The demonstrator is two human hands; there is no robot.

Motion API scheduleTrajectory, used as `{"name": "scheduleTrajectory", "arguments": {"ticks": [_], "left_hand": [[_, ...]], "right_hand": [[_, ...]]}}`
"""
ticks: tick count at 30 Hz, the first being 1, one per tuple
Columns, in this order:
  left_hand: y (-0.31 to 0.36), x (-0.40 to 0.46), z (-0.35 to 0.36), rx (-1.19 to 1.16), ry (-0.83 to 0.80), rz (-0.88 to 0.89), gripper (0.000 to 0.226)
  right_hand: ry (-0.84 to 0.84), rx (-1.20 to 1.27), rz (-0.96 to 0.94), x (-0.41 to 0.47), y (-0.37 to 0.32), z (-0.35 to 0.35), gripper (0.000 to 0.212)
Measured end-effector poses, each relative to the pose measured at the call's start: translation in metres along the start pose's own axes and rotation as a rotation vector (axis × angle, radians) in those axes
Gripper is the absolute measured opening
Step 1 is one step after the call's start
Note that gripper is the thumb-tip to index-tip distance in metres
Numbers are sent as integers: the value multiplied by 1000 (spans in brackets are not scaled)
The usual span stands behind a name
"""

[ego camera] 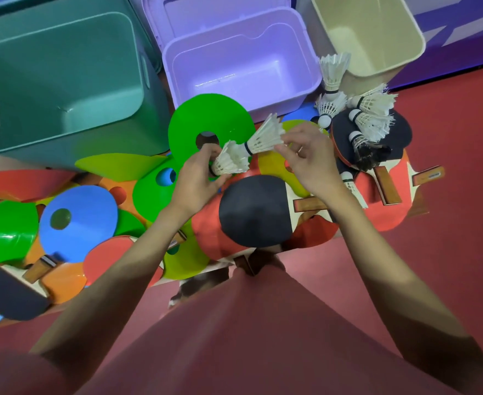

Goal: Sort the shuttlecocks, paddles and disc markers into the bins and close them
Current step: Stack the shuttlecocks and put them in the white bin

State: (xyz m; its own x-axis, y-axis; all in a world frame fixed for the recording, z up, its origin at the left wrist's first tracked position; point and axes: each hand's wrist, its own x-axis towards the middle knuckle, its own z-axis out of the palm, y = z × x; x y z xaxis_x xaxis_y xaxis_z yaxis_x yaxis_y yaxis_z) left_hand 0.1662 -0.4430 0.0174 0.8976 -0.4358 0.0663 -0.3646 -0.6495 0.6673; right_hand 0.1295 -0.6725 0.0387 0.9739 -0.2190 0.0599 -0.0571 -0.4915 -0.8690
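White feathered shuttlecocks sit in both hands above the pile on the red floor. Going left to right: the large teal plastic bin [63, 81] stands open at far left, with flat green, blue and orange disc markers [78, 215] strewn near it. The left hand [197, 178] curls its fingers round one white shuttlecock [230, 162], whose feather skirt opens toward the near left. Its cork end appears nested into, or touching, the second white shuttlecock [264, 136], which the right hand [308, 158] pinches at the skirt. Together they lie along one line running from near left up to far right. Beyond them the lilac plastic bin [243, 69] stands open and bare inside. Red and black wooden-handled paddles [254, 209] lie beneath the hands. The loose shuttlecocks [368, 115] cluster at right, just before the beige bin [371, 38]; the right hand is nearer both.
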Motion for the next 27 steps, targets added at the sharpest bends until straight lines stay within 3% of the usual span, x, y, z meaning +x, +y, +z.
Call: {"name": "scheduleTrajectory", "arguments": {"ticks": [4,9,13,16,18,23,27], "left_hand": [[14,6,12,-136,-44,-32,56],[26,6,25,-237,-84,-55,58],[35,6,37,-335,-107,-124,52],[44,6,44,-372,-107,-181,54],[48,5,46,-385,-103,-193,57],[52,6,47,-436,-119,-199,56],[52,7,49,-442,-121,-227,57]], "right_hand": [[-173,-33,-147,-18,-1,10,15],[-201,115,-62,-35,-2,0,27],[29,200,36,-48,6,-25,24],[315,4,177,-62,33,-53,26],[361,-159,212,-78,51,-74,26],[-35,-503,173,-106,82,-92,52],[-52,-578,92,-104,92,-87,43]]}}
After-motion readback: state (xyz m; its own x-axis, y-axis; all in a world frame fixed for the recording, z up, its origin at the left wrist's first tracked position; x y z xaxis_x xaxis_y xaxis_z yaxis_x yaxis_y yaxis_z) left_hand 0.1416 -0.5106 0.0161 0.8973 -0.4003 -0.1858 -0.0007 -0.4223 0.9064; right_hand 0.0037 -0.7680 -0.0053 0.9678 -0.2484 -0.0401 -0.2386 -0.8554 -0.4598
